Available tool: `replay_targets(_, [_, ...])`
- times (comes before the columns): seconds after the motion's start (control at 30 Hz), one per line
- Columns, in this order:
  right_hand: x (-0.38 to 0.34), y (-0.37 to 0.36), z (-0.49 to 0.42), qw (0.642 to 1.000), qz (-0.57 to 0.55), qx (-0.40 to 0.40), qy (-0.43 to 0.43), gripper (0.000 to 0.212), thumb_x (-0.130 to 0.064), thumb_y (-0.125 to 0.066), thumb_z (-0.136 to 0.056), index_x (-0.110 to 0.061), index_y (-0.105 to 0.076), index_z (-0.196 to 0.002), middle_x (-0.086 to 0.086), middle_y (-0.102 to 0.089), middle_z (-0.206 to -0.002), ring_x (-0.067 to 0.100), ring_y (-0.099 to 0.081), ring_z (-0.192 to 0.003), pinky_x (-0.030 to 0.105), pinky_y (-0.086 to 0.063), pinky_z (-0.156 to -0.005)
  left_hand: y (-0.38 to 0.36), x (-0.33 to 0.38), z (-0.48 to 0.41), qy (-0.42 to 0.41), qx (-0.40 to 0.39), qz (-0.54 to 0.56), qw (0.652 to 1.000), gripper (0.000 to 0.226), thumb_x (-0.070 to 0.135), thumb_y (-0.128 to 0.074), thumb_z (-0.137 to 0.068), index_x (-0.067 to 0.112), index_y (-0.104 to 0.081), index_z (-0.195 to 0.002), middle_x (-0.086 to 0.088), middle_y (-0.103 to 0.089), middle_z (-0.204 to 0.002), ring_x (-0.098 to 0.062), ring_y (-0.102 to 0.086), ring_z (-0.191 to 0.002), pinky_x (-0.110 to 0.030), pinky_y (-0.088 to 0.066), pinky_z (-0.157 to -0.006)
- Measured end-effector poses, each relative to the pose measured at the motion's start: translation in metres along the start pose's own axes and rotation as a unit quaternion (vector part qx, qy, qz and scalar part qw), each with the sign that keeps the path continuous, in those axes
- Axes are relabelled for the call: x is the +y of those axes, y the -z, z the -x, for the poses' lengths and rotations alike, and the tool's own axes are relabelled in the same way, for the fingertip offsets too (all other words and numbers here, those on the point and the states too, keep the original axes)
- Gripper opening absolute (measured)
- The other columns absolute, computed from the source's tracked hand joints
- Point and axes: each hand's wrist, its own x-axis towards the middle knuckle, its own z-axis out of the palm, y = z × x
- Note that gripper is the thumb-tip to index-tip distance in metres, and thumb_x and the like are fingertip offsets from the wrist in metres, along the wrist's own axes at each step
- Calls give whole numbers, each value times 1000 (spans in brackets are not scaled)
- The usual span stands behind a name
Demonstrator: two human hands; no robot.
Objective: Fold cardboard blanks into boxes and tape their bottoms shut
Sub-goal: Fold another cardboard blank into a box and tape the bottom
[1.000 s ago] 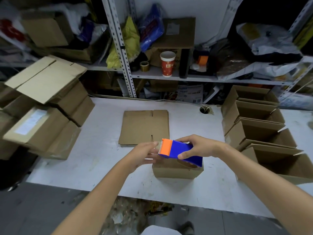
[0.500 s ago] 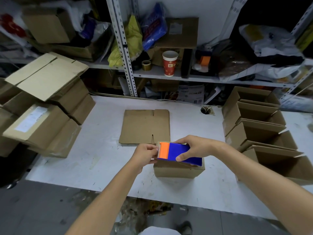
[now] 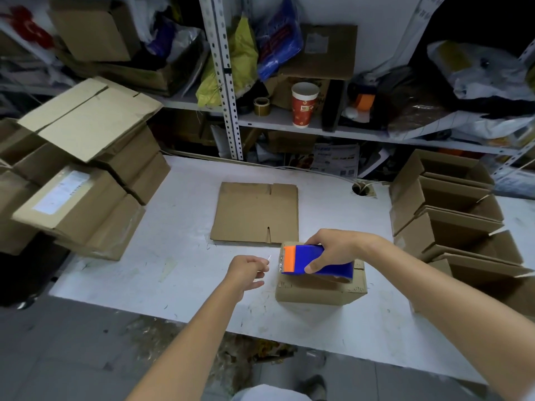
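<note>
got the right hand point(image 3: 333, 250) curled tight round the blue tape dispenser point(image 3: 315, 260), orange end pointing left, pressed down on top of the small cardboard box point(image 3: 318, 290) near the front of the worktop point(image 3: 173, 256). presumably to pin the bottom flaps flat and stop the box sliding. pinching what looks like the loose end of the clear tape point(image 3: 278, 264) with the left hand point(image 3: 246, 270), curled in on itself, just left of the box and not touching it. probably drawing out enough length to lap over the edge. hard to make out the tape itself, thin and glossy, only a crinkly glint.

plain matte brown corrugated everywhere else: one flat blank point(image 3: 254, 212) with slotted flaps lying just behind the box, plus a row of open folded boxes point(image 3: 451, 198) along the right. scuffed white worktop, looks fairly slick.
</note>
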Motion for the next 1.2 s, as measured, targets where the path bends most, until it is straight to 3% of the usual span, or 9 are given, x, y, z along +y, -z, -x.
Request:
replay_targets(0.17, [-6, 2, -4, 1000, 10, -10, -22, 61, -55, -73, -83, -27, -52, -133, -6, -59, -124, 19, -58, -110, 37, -54, -92, -20, -8, -4, -42, -25, -80, 996, 18, 21, -59, -99, 19, -70, -114, -2, -65, -126, -18, -58, -111, -34, -54, -86])
replay_targets(0.27, [-8, 2, -4, 1000, 12, -8, -23, 60, -55, -73, -83, -27, -53, -132, -5, -59, -124, 20, -58, -110, 36, -54, -91, -31, -2, -7, -62, -18, -209, 976, 60, 30, -56, -101, 19, -33, -155, -8, -42, -154, -24, -45, -136, -36, -46, -102])
replay_targets(0.33, [-9, 3, -4, 1000, 13, -10, -23, 61, -55, -73, -83, -27, -52, -132, -5, -59, -124, 19, -57, -109, 35, -54, -90, -28, 4, -6, -71, 1, -267, 961, 73, 35, -58, -99, 22, -17, -159, -10, -21, -163, -28, -35, -144, -36, -42, -107])
replay_targets(0.4, [-8, 3, -3, 1000, 11, -9, -23, 62, -56, -73, -82, -26, -52, -133, -5, -59, -124, 20, -57, -109, 35, -54, -90, -22, 4, -7, -88, 4, -223, 971, 62, 36, -60, -98, 21, -35, -152, -8, -35, -157, -26, -46, -136, -38, -44, -105])
replay_targets(0.5, [-7, 2, -4, 1000, 4, -8, -21, 62, -55, -73, -83, -26, -51, -133, -4, -58, -126, 20, -57, -109, 33, -53, -88, -20, 0, -2, -66, -76, -83, 991, 40, 34, -57, -101, 20, -55, -138, 0, -62, -130, -15, -61, -115, -36, -57, -91])
replay_targets(0.6, [-5, 1, -4, 1000, -2, -7, -11, 63, -55, -73, -83, -26, -51, -135, -5, -58, -124, 19, -57, -108, 31, -52, -82, -20, -4, -1, -75, -117, -62, 988, 45, 38, -61, -98, 24, -55, -140, 4, -63, -129, -13, -61, -115, -29, -57, -82])
replay_targets(0.77, [-4, -3, -3, 1000, -4, 1, 0, 63, -62, -68, -83, -28, -51, -134, -5, -60, -125, 19, -58, -107, 30, -53, -83, -21, -1, 2, -89, -97, -69, 989, 46, 43, -66, -94, 24, -58, -135, 5, -65, -125, -12, -63, -111, -28, -53, -73])
replay_targets(0.97, [6, 2, 5, 998, 53, 19, -1, 56, -60, -67, -85, -26, -57, -129, -3, -63, -122, 19, -59, -103, 29, -50, -78, -27, 3, -1, -123, -66, -126, 982, 37, 33, -66, -95, 18, -66, -129, 7, -69, -112, -11, -63, -106, -34, -53, -91])
replay_targets(1.2, [136, 19, 69, 986, 70, 4, -154, 68, -55, -75, -80, -28, -51, -137, -9, -59, -120, 17, -58, -107, 32, -51, -90, -30, 4, 2, -133, -52, -124, 982, 31, 23, -65, -96, 15, -67, -126, 9, -68, -107, -12, -62, -106, -39, -49, -104])
